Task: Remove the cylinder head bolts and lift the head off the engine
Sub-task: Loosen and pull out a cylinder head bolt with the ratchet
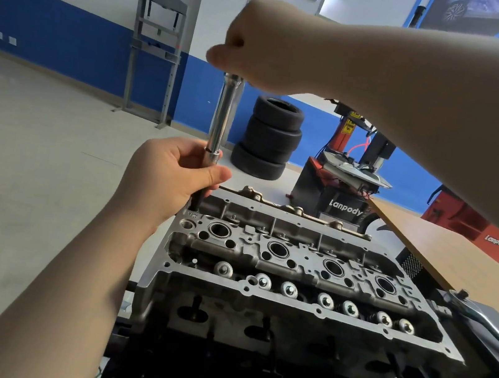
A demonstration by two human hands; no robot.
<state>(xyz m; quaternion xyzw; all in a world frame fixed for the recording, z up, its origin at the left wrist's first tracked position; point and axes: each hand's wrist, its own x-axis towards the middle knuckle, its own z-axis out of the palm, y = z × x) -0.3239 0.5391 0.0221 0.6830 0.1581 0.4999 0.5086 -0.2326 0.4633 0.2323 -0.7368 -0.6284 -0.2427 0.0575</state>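
Note:
The bare aluminium cylinder head [288, 306] sits on the dark engine block, with several spark plug wells and valve springs showing. A long chrome socket extension [221, 119] stands almost upright over the head's far left corner. My left hand [172, 173] grips its lower end just above the head, where the dark tip goes down into a hole. My right hand [264, 44] is closed around the extension's top end, high above the head. No loose bolt can be seen.
A ratchet wrench [482, 319] lies on a dark surface right of the head. A wooden table [459, 258] runs behind it. On the floor beyond stand stacked tyres [269, 139], a tyre changer [341, 177] and a grey press frame [155, 53].

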